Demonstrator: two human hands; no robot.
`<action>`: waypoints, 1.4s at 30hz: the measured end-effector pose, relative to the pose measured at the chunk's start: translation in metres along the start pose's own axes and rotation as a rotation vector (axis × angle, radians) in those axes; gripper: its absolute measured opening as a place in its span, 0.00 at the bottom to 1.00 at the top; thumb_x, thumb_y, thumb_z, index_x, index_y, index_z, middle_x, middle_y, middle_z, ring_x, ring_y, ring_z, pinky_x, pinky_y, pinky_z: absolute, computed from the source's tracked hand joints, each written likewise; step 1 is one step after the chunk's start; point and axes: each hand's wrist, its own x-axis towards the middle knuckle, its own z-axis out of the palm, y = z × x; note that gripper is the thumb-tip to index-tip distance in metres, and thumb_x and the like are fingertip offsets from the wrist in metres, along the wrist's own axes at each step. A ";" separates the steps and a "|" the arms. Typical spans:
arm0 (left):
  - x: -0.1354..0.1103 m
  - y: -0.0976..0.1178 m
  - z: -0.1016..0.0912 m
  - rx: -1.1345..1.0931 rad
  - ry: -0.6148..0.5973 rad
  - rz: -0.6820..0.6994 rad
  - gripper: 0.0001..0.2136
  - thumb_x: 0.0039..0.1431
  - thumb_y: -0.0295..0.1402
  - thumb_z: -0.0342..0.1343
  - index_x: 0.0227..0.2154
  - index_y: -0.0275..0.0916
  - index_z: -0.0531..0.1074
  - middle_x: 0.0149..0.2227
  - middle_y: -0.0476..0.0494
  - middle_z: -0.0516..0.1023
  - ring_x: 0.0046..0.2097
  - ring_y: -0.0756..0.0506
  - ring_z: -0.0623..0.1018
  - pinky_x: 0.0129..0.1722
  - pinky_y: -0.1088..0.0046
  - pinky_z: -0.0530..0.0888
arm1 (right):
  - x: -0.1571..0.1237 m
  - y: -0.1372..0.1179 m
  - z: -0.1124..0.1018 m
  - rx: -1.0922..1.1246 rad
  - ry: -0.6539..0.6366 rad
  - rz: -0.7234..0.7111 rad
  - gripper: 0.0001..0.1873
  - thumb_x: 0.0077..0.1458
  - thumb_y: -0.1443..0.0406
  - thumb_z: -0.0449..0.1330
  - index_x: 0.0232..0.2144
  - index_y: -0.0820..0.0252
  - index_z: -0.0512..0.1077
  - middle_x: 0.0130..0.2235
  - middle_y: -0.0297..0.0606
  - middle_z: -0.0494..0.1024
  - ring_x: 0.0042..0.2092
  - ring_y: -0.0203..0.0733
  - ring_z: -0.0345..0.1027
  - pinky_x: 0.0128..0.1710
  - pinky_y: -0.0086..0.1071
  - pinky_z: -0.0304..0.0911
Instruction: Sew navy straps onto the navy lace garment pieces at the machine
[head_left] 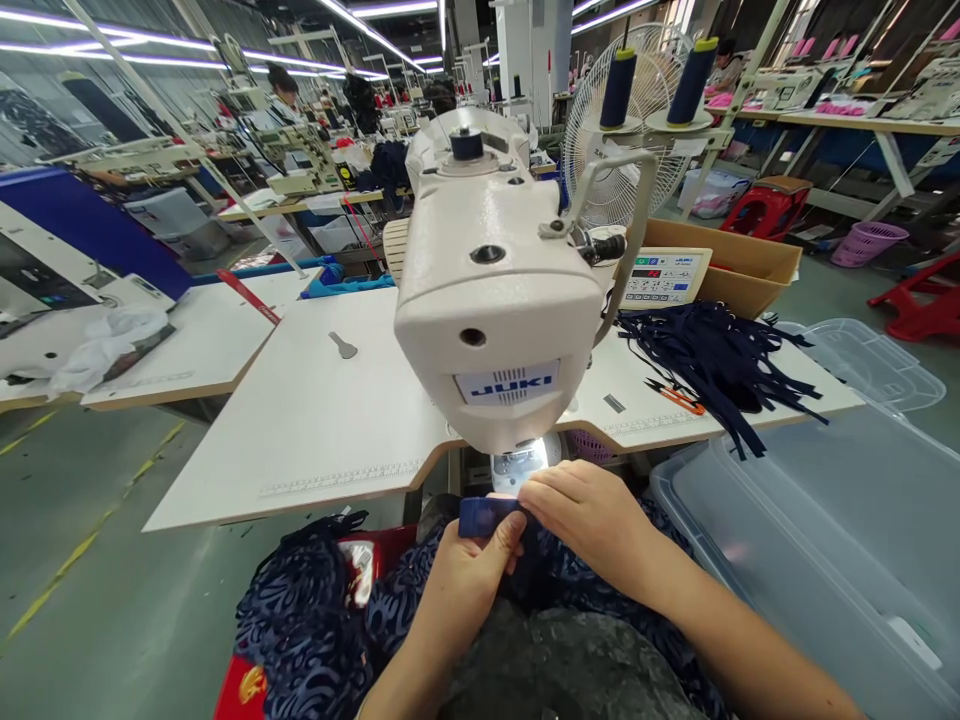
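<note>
Right under the head of a white sewing machine (502,270), a dark blue strip of fabric (480,517) is between my hands. My left hand (471,570) pinches it, thumb on top. My right hand (589,510) has its fingers bent together at the strip's right end, by the lit needle area (521,465); its fingertips are partly hidden. Dark blue patterned fabric (307,620) lies heaped over the lap and to the left, and more of it shows beneath my hands.
On the white table (337,420) lie a grey metal piece (343,345), orange thread snips (679,398) and a pile of navy strips (720,350). A clear plastic bin (825,540) stands at the right. Behind are thread cones (619,90), a fan (592,130) and a cardboard box (757,265).
</note>
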 end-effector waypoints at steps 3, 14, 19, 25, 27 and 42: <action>-0.001 0.004 0.001 0.000 0.008 -0.012 0.20 0.53 0.49 0.58 0.21 0.34 0.75 0.18 0.49 0.69 0.24 0.50 0.67 0.26 0.76 0.63 | 0.004 0.007 0.004 -0.082 0.069 0.038 0.10 0.61 0.70 0.50 0.29 0.58 0.68 0.29 0.36 0.74 0.32 0.39 0.66 0.33 0.33 0.57; -0.004 0.005 0.001 -0.105 0.007 0.038 0.24 0.54 0.52 0.55 0.16 0.35 0.72 0.18 0.47 0.71 0.22 0.50 0.69 0.24 0.76 0.65 | -0.019 -0.005 -0.007 0.825 -0.140 0.530 0.11 0.65 0.59 0.49 0.40 0.55 0.69 0.29 0.30 0.72 0.27 0.33 0.68 0.28 0.27 0.62; -0.004 0.005 0.003 -0.024 0.000 0.060 0.24 0.57 0.50 0.52 0.16 0.35 0.69 0.18 0.47 0.71 0.23 0.50 0.68 0.25 0.76 0.64 | -0.014 -0.008 0.003 1.124 -0.155 0.645 0.08 0.62 0.60 0.52 0.39 0.56 0.68 0.26 0.29 0.71 0.27 0.35 0.69 0.27 0.27 0.66; -0.009 0.010 0.003 0.104 0.026 0.153 0.19 0.59 0.46 0.51 0.24 0.36 0.72 0.21 0.49 0.72 0.26 0.48 0.71 0.27 0.76 0.65 | -0.008 -0.010 0.007 1.241 -0.126 0.679 0.05 0.53 0.72 0.54 0.30 0.58 0.64 0.24 0.27 0.70 0.26 0.33 0.67 0.28 0.27 0.64; -0.009 0.012 0.003 0.088 0.011 0.155 0.19 0.61 0.45 0.50 0.24 0.36 0.72 0.22 0.48 0.74 0.27 0.48 0.72 0.29 0.75 0.67 | -0.009 -0.008 0.005 1.284 -0.128 0.682 0.07 0.53 0.74 0.50 0.31 0.59 0.64 0.26 0.29 0.71 0.28 0.33 0.68 0.31 0.28 0.65; -0.008 0.009 0.002 0.041 -0.031 0.113 0.19 0.62 0.45 0.49 0.25 0.36 0.75 0.25 0.45 0.78 0.30 0.46 0.74 0.33 0.74 0.68 | -0.012 -0.007 0.001 1.094 -0.108 0.612 0.07 0.61 0.67 0.50 0.35 0.57 0.68 0.31 0.31 0.71 0.32 0.34 0.68 0.33 0.28 0.66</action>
